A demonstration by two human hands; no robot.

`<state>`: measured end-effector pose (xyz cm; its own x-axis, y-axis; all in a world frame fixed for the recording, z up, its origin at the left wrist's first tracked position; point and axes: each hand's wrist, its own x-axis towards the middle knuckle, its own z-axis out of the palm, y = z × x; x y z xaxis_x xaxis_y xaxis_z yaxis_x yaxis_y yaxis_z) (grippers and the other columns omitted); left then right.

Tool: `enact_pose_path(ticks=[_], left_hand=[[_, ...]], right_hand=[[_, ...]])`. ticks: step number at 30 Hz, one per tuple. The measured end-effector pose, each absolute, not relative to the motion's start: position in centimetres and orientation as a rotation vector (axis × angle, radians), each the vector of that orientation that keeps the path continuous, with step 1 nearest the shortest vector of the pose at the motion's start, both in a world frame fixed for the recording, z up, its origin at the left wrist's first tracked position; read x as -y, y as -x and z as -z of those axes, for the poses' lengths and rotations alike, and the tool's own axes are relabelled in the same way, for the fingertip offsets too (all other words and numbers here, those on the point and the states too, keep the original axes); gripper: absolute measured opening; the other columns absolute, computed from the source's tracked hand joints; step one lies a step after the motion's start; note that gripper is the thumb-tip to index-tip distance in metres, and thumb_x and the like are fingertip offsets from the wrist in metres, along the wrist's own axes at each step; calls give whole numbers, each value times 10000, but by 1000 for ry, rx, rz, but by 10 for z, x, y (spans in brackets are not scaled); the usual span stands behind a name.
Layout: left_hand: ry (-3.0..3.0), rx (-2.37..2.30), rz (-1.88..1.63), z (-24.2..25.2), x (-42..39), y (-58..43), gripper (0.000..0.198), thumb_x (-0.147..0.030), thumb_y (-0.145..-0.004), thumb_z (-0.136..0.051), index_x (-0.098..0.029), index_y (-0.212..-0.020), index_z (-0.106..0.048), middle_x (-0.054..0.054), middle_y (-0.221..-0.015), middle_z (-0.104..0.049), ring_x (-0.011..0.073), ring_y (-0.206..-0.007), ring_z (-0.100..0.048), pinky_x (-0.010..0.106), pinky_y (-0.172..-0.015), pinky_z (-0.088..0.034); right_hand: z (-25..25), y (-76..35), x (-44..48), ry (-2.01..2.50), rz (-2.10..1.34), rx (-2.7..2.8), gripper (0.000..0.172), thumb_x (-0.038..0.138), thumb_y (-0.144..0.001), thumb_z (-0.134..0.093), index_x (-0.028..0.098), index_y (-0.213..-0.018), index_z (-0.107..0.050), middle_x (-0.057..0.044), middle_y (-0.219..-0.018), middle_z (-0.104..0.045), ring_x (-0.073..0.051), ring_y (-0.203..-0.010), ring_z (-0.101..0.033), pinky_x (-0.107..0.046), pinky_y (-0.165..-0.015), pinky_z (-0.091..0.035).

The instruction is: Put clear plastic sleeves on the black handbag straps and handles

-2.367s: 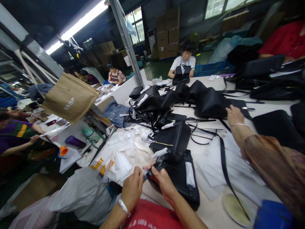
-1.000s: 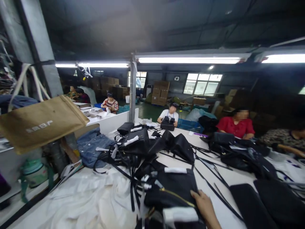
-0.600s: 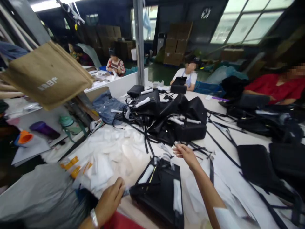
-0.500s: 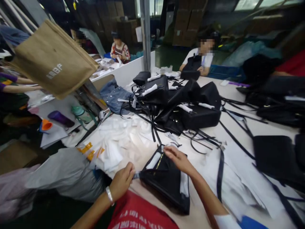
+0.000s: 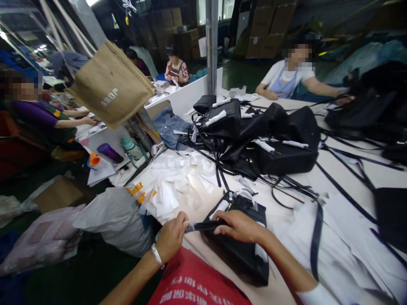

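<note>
A black handbag (image 5: 243, 258) lies on the table right in front of me, with a gold zipper and white wrapping on parts of it. Its near left side has a black strap (image 5: 203, 226) stretched across it, between my two hands. My left hand (image 5: 172, 235) is closed around the strap's left end, where something clear and shiny, perhaps plastic film, shows. On the other end, my right hand (image 5: 240, 226) pinches the strap between thumb and fingers, above the bag. A pile of white wrapping sheets (image 5: 181, 178) lies just beyond my left hand.
Several black bags (image 5: 282, 161) with long straps are heaped farther back. White sheets (image 5: 356, 250) spread on the right. A brown tote (image 5: 111, 89) hangs at upper left. Across the table a co-worker (image 5: 289, 78) reaches toward more black bags. A grey sack (image 5: 117, 220) stands left of the table.
My right hand has come down from the bag's zipper end and taken hold of the strap. The view has turned left. The co-worker opposite now stretches an arm toward the bags on the right.
</note>
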<state>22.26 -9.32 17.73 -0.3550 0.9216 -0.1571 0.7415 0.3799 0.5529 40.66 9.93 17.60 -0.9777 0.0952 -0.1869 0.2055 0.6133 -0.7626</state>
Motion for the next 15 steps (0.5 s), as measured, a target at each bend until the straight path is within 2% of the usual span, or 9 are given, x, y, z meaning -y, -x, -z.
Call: enact_pose_path(ticks=[5, 9, 15], left_hand=[[-1168, -1994, -756, -178, 90, -227, 206, -337, -908, -326, -204, -808, -448, -24, -632, -539, 135, -577, -553, 233, -581, -376], [-1034, -1800, -844, -179, 81, -234, 184, -342, -888, -367, -198, -799, -440, -26, -636, -581, 128, -579, -591, 221, -571, -398], [-1120, -1851, -813, -171, 70, -241, 152, -307, -880, -390, -203, -788, -451, -37, -595, -557, 129, -595, -580, 225, -584, -396]], right_hand=[[-186, -402, -110, -239, 1032, -2848, 214, 308, -889, -452, 232, -1031, -591, -31, -806, -674, -162, -745, -605, -236, -632, -334], [-184, -397, -105, -187, 936, -2894, 200, 309, -883, -465, 229, -1005, -601, -34, -807, -683, -166, -742, -612, -241, -614, -316], [-184, -403, -103, -185, 969, -2899, 221, 345, -894, -449, 220, -996, -599, -37, -779, -684, -175, -746, -617, -248, -625, -322]])
